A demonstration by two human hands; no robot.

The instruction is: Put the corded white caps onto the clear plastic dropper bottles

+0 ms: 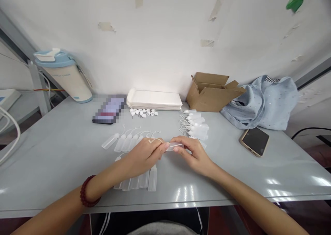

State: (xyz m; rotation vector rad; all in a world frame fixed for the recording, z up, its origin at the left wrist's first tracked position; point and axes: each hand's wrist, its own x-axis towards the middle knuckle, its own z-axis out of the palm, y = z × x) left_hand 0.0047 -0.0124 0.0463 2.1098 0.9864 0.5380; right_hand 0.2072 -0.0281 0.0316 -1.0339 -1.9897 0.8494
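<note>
My left hand [144, 154] and my right hand [194, 153] meet over the middle of the grey table [64, 148]. Between their fingertips they pinch one small clear plastic bottle [176, 146], lying sideways. A white string loops over my left knuckles. A row of like bottles [123, 141] lies behind my left hand, another row [141, 181] partly under my left wrist. More bottles with strings [196, 126] are heaped behind my right hand. Small white caps [143, 112] lie further back.
A stack of white sheets [154, 99] and an open cardboard box [210, 91] stand by the wall. A phone [254, 140] lies at the right beside a blue cloth bag [269, 102]. A blue-lidded jug [66, 74] stands at the back left, next to a blurred dark item [110, 109].
</note>
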